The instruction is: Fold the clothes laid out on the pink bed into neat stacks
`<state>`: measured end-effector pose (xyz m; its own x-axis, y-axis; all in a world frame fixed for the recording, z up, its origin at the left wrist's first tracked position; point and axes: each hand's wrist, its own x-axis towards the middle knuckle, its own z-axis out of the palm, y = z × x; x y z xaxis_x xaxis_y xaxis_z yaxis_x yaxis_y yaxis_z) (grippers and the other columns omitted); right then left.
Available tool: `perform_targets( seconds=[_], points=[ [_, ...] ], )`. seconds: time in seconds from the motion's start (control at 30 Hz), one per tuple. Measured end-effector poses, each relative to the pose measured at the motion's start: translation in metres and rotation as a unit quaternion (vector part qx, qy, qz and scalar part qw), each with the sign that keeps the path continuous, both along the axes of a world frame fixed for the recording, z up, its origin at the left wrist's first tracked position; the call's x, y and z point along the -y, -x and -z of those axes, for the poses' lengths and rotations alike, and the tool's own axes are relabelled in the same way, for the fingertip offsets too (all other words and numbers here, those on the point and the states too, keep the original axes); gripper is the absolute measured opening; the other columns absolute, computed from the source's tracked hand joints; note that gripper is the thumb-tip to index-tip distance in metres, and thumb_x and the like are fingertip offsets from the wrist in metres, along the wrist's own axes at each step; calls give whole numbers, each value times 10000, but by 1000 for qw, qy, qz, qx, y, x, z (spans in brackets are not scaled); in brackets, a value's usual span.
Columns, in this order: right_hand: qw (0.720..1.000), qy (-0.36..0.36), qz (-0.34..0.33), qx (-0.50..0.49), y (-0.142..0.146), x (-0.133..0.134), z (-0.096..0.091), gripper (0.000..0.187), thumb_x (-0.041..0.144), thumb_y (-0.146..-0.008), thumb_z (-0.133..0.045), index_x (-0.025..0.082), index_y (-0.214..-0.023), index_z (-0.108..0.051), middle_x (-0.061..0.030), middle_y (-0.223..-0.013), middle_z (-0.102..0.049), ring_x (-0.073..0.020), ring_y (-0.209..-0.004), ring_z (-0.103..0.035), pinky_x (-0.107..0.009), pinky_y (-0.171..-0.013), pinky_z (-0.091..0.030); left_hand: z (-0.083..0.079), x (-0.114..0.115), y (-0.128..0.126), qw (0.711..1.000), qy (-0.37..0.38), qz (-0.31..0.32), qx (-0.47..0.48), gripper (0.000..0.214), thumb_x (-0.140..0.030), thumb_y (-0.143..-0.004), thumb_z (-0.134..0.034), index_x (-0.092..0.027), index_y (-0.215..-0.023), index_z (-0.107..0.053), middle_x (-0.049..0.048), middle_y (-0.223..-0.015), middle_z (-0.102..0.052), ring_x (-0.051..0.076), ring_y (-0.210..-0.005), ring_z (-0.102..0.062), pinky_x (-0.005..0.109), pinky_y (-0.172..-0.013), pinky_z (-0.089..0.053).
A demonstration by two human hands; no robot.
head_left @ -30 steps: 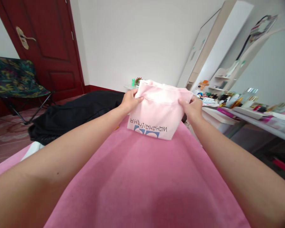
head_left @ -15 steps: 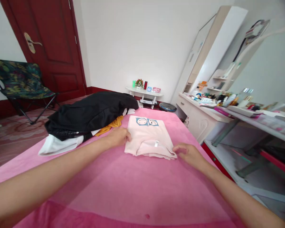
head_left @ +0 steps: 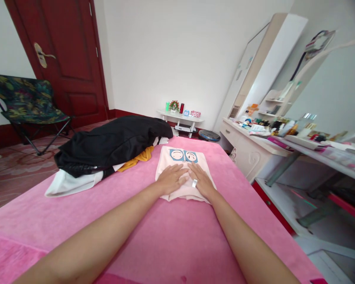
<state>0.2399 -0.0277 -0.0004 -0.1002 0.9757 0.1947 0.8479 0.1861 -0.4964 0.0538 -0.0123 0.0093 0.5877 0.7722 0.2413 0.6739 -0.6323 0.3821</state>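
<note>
A pale pink shirt [head_left: 204, 160], folded into a rough rectangle, lies on the pink bedspread [head_left: 177, 232]. Its blue, white and black cartoon-eye print faces up at the far end. My left hand [head_left: 172, 179] rests flat on the shirt's left half, fingers spread. On the right half lies my right hand [head_left: 201, 180], also flat with its fingers stretched out. The two hands nearly meet at the middle and cover much of the neckline. A small white label shows beside my right hand.
Left of the shirt lies a heap of clothes: a black garment [head_left: 106, 144] on top, with mustard [head_left: 137, 158] and white cloth [head_left: 73, 183] beneath. A cluttered dressing table [head_left: 254, 138] stands along the right. Beyond the bed are a small white table [head_left: 180, 116] and a folding chair [head_left: 32, 100].
Both hands have moved inward from the shirt's side edges onto its top. Their fingers have flattened and spread out. The shirt stays in about the same place.
</note>
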Motion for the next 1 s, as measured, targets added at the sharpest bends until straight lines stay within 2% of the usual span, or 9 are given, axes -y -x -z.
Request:
perform_targets(
  seconds=[0.1,0.23,0.4,0.6,0.73,0.8,0.9,0.97,1.0],
  points=[
    [997,-69,-5,-38,-5,-1,-1,496,499,-937,-289,253,-1307,-509,-17,-1457,-384,-165,-1367,-282,-371,-1137,-183,-1,-2,3,998,2,-27,62,507,-508,-958,-185,-325,-1308,-502,-22,-1428,-423,174,-1331,-345,348,-1114,-212],
    [988,-123,-1,-97,-6,-2,0,433,443,-924,-348,204,-1174,-609,-40,-1322,-542,-154,-1250,-448,-311,-1097,-280,-2,0,5,991,-10,-56,125,473,-419,-967,-233,-238,-1173,-618,14,-1279,-578,160,-1193,-496,273,-1037,-331],
    [988,-105,20,-111,-4,-3,-5,363,377,-901,-380,207,-1102,-630,-30,-1198,-631,-165,-1136,-545,-296,-1014,-377,-18,1,3,993,-3,-105,45,373,-372,-939,-321,-235,-993,-664,32,-1084,-676,193,-1030,-594,288,-878,-444],
    [991,19,38,128,3,-20,-47,241,216,-792,-498,257,-937,-685,-2,-1015,-700,-184,-926,-632,-265,-795,-462,-47,-35,-32,979,19,-199,-38,248,-323,-830,-516,-151,-923,-671,158,-1011,-667,305,-989,-604,393,-825,-452],
    [973,77,36,216,12,-51,-85,193,155,-711,-567,236,-794,-721,-21,-872,-723,-203,-861,-648,-264,-749,-459,-39,-49,-48,973,-39,-226,-8,304,-298,-850,-488,-131,-1086,-583,176,-1182,-565,301,-1159,-479,423,-948,-381],
    [981,38,43,187,17,-69,-106,202,182,-734,-566,231,-844,-728,-24,-911,-722,-209,-899,-644,-273,-788,-458,-27,-50,-48,966,-85,-241,35,360,-316,-853,-477,-135,-1161,-522,170,-1254,-507,291,-1213,-423,428,-996,-342],
    [985,-143,54,85,23,-94,-125,315,248,-832,-482,230,-1087,-667,-12,-1091,-683,-200,-1031,-604,-288,-897,-433,-9,-53,-41,963,-96,-245,62,517,-366,-846,-472,-114,-1293,-416,184,-1385,-399,297,-1311,-315,435,-1067,-263],
    [968,-246,38,35,22,-105,-118,391,298,-901,-383,228,-1234,-576,-8,-1225,-618,-193,-1145,-540,-309,-982,-383,0,-57,-36,968,-55,-241,48,635,-442,-855,-429,-81,-1369,-333,191,-1462,-304,304,-1368,-225,431,-1105,-202],
    [966,-254,19,33,19,-110,-107,416,319,-924,-340,234,-1279,-538,-3,-1277,-583,-189,-1196,-501,-321,-1020,-349,4,-60,-34,969,-28,-243,39,687,-488,-858,-398,-68,-1392,-300,190,-1485,-263,309,-1383,-192,431,-1115,-181]
  ],
)
